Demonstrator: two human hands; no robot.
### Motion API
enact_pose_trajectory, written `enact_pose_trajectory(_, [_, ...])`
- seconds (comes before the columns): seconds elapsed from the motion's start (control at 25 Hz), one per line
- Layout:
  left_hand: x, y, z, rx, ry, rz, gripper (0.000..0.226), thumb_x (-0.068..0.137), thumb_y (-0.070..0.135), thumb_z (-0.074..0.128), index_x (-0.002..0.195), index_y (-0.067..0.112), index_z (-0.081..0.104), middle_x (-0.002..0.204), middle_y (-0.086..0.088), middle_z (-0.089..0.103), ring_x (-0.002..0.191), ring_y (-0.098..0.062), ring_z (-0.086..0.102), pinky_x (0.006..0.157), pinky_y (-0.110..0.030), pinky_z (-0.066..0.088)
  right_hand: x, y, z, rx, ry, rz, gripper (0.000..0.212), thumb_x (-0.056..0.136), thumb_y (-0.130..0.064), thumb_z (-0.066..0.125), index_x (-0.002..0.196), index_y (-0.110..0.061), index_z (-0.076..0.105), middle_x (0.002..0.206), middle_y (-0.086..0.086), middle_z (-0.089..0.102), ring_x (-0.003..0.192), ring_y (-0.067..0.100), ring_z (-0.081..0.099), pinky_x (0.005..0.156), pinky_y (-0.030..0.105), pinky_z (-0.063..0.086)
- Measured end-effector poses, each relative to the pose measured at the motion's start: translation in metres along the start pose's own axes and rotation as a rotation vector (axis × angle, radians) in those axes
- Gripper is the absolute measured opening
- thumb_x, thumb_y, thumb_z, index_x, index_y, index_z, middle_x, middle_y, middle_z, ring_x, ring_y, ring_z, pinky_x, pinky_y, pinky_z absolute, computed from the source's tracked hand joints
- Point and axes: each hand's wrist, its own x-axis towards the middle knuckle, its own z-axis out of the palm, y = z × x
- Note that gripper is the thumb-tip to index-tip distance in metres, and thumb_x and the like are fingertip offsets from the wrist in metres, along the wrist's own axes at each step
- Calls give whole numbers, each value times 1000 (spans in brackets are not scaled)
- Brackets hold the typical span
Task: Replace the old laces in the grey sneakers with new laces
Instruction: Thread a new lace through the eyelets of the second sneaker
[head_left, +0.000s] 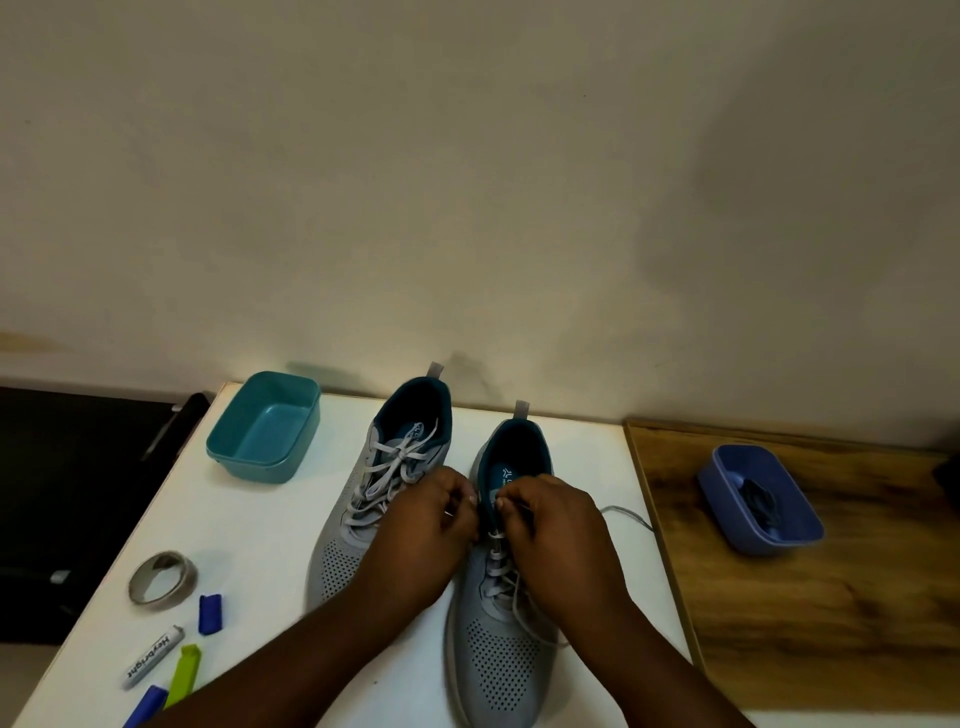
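Two grey sneakers with teal linings stand side by side on a white table (260, 551), toes toward me. The left sneaker (358, 514) has its pale grey lace tied in a bow. Over the tongue of the right sneaker (498, 649), my left hand (431, 525) and my right hand (556, 525) each pinch the pale grey lace (496, 566) near the top eyelets. One loose end of that lace (626, 514) trails off to the right. A dark lace (761, 499) lies in a blue tub (758, 499) on the right.
An empty teal tub (265, 426) sits at the table's back left. A tape roll (162, 578), a blue cap (210, 613), a white marker (153, 657), and green and blue markers lie at the front left. A wooden surface (831, 597) adjoins on the right; a wall is behind.
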Motion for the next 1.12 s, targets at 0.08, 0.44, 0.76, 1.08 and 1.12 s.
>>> enact_pose_trajectory(0.08, [0,-1,-1,-112,-21,-63,15,98,13,58,105,24,66,79,-1,75,71,-10,73,73,-31,61,0,1,3,-13,-12,-2,16,102,-34,56,99,-31,71,96,-11,65,85,7,60,79,29,54])
enact_pose_trajectory(0.44, [-3,-1,3,-108,44,7,15,95,10,65,96,21,75,81,4,76,74,-7,72,71,-31,60,1,2,0,70,-59,-36,14,103,-34,53,99,-33,67,94,-15,60,86,2,58,77,24,50])
enact_pose_trajectory(0.76, [3,15,-50,237,-5,31,15,101,23,59,87,28,61,80,6,70,74,-5,67,71,-29,55,-6,-16,-15,-197,-204,-126,55,98,-55,49,150,-51,32,138,-11,53,114,13,59,97,28,47])
enact_pose_trajectory(1.08, [5,31,-66,-221,241,-6,18,104,30,51,88,27,57,78,8,60,61,-6,57,57,-24,44,-3,0,-24,-42,-248,-3,46,101,-62,32,131,-36,57,125,-12,58,112,10,58,96,31,47])
enact_pose_trajectory(1.12, [5,28,-64,215,154,132,7,101,36,57,97,34,62,88,13,65,73,-3,61,65,-22,47,-3,4,-27,19,-247,7,38,106,-48,34,132,-33,57,125,-11,60,111,7,58,95,27,47])
